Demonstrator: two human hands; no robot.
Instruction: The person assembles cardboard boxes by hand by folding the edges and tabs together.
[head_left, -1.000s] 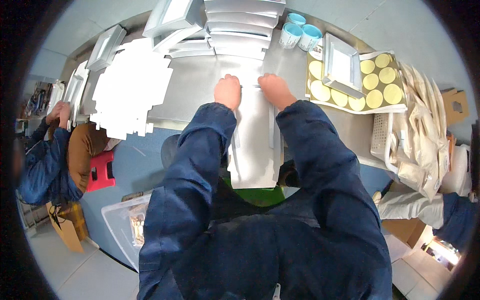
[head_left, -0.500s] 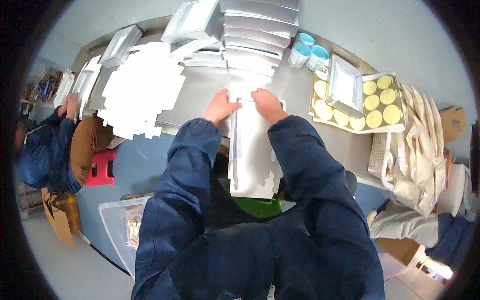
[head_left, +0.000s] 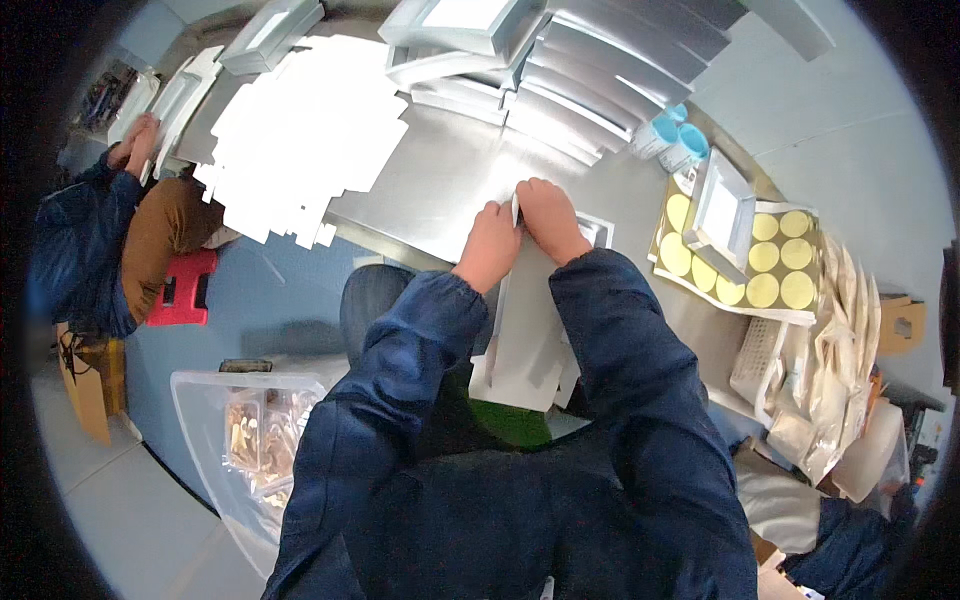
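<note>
A flat grey-white cardboard box blank (head_left: 525, 340) with notched edges lies in front of me, its near end hanging past the table edge above my lap. My left hand (head_left: 490, 245) and my right hand (head_left: 549, 220) meet near its far end, fingers closed. Between their fingertips a small pale flap (head_left: 516, 209) stands up, which both seem to pinch. My hands and sleeves hide much of that end. Just right of my right wrist, a light frame-like edge (head_left: 598, 232) shows.
White die-cut card sheets (head_left: 305, 135) lie left, and stacked silver-grey boxes (head_left: 590, 80) stand behind. Right are blue-lidded cups (head_left: 685, 147), a windowed box (head_left: 722, 215) and a round yellow sticker sheet (head_left: 790, 255). A co-worker's hands (head_left: 140, 143) work far left. A clear bin (head_left: 200, 440) stands below.
My hands have come together at the blank's far end; before, they were apart at its two corners. The view has turned, so the table looks tilted.
</note>
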